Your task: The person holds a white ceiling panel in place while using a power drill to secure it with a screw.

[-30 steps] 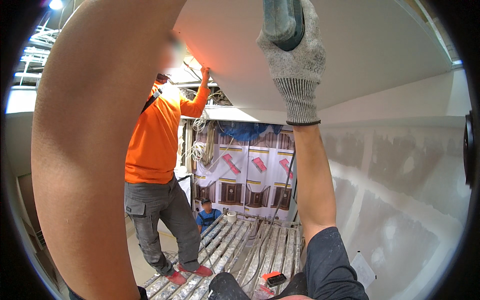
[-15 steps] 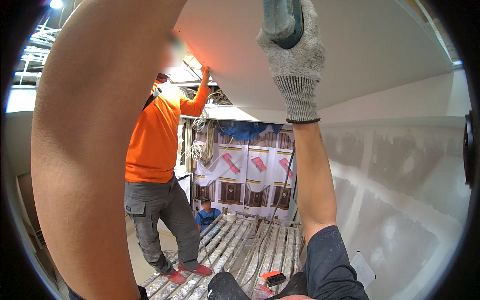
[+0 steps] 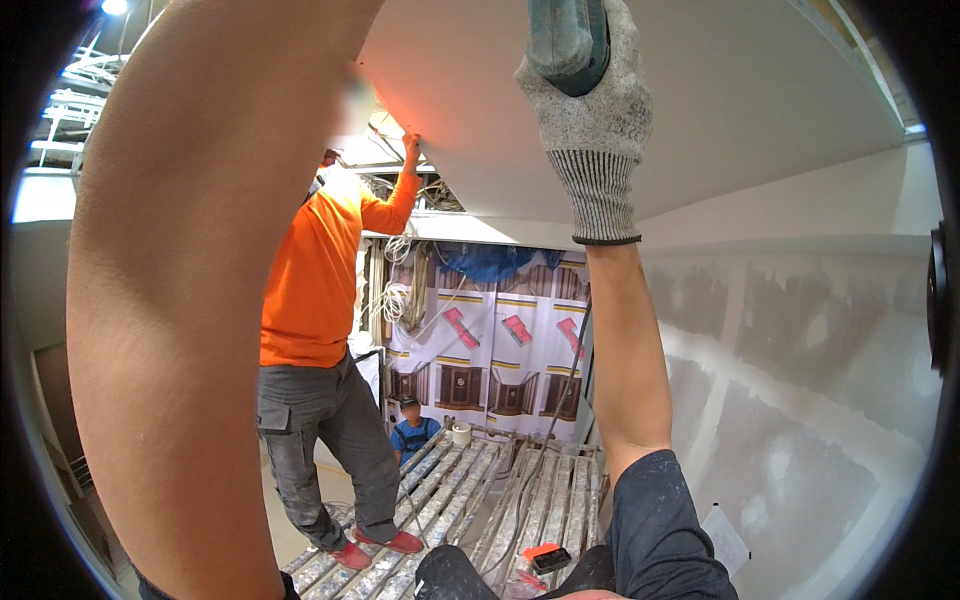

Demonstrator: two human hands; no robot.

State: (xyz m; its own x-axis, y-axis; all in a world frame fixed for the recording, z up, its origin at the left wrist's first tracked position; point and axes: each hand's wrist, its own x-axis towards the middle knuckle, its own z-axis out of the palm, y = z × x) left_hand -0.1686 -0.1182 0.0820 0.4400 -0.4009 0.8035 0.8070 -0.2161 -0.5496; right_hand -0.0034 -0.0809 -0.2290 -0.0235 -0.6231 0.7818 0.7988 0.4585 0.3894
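In a grey knit glove, my right hand [image 3: 606, 118] is raised overhead with its fingers wrapped around a power tool [image 3: 566, 48]. Only the rounded, dusty grey-green lower end of the tool shows; the rest passes out of the top edge. Above and behind it spreads a large pale ceiling panel [image 3: 720, 110]. My bare left arm [image 3: 185, 300] reaches up across the left side, and its hand lies outside the picture. A co-worker in an orange top [image 3: 312, 300] holds one raised hand [image 3: 411, 147] at the panel's edge.
The co-worker stands on a paint-spattered slatted platform [image 3: 455, 490]. A small black box [image 3: 551, 560] with orange pieces and a cable [image 3: 535, 470] lie on it. Another person in blue [image 3: 412, 432] is lower down beyond. A patched grey wall [image 3: 790, 380] rises at right; coiled cables [image 3: 392, 300] hang behind.
The co-worker's torso and legs have shifted slightly to the right. My left arm has moved a little to the right; my right hand stays almost still, gripping the power tool.
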